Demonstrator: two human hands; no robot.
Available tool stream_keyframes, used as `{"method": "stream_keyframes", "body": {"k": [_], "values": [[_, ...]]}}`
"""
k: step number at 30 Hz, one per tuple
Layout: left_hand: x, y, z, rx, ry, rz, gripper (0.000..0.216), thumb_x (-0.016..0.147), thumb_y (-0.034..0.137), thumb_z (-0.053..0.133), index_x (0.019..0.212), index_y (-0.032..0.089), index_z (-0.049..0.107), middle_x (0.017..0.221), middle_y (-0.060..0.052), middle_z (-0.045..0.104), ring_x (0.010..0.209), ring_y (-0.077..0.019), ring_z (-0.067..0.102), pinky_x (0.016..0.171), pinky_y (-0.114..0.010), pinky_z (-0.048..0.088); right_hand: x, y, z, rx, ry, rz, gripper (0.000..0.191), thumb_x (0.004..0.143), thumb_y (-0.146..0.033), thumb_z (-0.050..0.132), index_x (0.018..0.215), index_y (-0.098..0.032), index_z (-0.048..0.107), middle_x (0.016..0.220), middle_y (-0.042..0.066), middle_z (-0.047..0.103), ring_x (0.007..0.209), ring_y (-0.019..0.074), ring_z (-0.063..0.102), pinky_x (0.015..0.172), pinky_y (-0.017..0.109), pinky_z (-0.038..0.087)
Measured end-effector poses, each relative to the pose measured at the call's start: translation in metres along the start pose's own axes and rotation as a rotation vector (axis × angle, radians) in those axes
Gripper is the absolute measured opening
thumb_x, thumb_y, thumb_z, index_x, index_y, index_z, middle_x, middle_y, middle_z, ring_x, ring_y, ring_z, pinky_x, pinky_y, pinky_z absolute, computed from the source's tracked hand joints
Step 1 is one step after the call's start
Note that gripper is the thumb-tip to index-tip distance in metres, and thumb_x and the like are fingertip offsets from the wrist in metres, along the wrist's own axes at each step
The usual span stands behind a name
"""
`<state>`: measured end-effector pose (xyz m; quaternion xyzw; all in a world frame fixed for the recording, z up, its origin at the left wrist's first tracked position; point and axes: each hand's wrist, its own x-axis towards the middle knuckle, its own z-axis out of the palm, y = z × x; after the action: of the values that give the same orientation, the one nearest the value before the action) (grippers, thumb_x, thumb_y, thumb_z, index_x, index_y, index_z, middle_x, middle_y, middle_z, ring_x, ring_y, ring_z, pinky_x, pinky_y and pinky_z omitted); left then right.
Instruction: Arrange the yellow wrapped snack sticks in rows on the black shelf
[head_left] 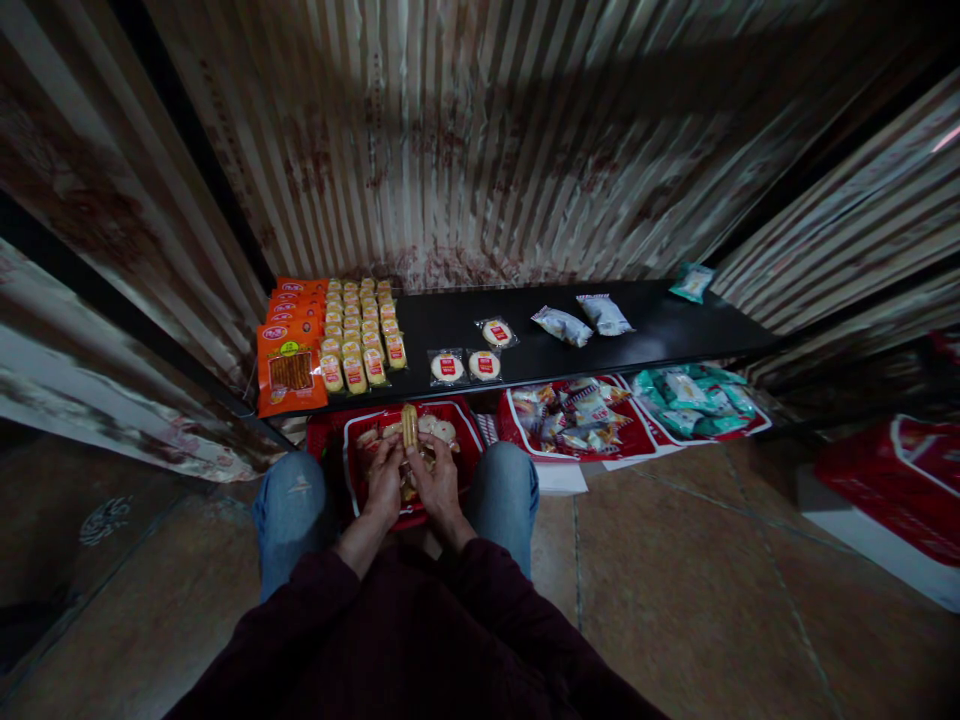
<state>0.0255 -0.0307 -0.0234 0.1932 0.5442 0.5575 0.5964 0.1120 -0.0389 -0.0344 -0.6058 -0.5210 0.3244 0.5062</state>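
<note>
left hand + right hand: both pinching slim yellow plastic-wrapped snack pack upright over red plastic basket | likely light, slippery, crushable | grip mid-body, gently

Left hand, right hand close together between bent knees, fingers curled, backs toward camera; forearms in dark sleeves converging forward

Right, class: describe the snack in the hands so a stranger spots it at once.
Find the black shelf, then the red basket below it, between the knees. There the left hand and right hand hold the snack: a long yellow packet, upright, unlike the pale ones lying below.
</note>
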Motion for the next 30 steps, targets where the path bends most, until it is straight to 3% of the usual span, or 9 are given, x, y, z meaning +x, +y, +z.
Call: {"method": "stream_keyframes", "body": {"k": [8, 12, 24, 30], "values": [[0.0, -0.001, -0.001, 0.167, -0.021, 0.2, 0.024, 0.07, 0.016, 0.058, 0.092, 0.022, 0.062, 0.101, -0.004, 0.064, 0.096, -0.0163, 0.059, 0.09, -0.03, 0.044, 0.004, 0.006, 0.006, 0.182, -0.007, 0.103, 0.037, 0.076, -0.044, 0.062, 0.103, -0.018, 0.063, 0.094, 0.006, 0.069, 0.085, 0.0195, 0.064, 0.078, 0.032, 0.052], [0.003, -0.002, -0.001, 0.18, -0.016, 0.199, 0.024, 0.07, 0.013, 0.059, 0.092, 0.022, 0.062, 0.103, -0.005, 0.064, 0.099, -0.0166, 0.059, 0.093, -0.031, 0.043, 0.005, 0.01, 0.007, 0.161, 0.023, 0.098, 0.034, 0.076, -0.042, 0.062, 0.102, -0.021, 0.065, 0.09, 0.004, 0.07, 0.085, 0.0202, 0.065, 0.077, 0.033, 0.053], [0.01, 0.003, -0.003, 0.299, -0.019, 0.292, 0.031, 0.068, 0.009, 0.058, 0.096, 0.022, 0.064, 0.098, -0.004, 0.066, 0.089, -0.017, 0.06, 0.09, -0.033, 0.043, 0.02, 0.011, 0.004, 0.126, -0.061, 0.085, 0.032, 0.083, -0.034, 0.053, 0.11, -0.021, 0.062, 0.108, 0.007, 0.068, 0.098, 0.0217, 0.065, 0.091, 0.038, 0.048], [0.022, 0.011, 0.002, 0.378, -0.053, 0.4, 0.032, 0.07, 0.01, 0.054, 0.098, 0.022, 0.065, 0.1, -0.006, 0.067, 0.092, -0.019, 0.06, 0.093, -0.035, 0.042, 0.037, 0.0, 0.007, 0.071, -0.004, 0.03, 0.027, 0.08, -0.028, 0.053, 0.103, -0.022, 0.066, 0.098, 0.005, 0.07, 0.09, 0.0206, 0.064, 0.085, 0.035, 0.05]]}}
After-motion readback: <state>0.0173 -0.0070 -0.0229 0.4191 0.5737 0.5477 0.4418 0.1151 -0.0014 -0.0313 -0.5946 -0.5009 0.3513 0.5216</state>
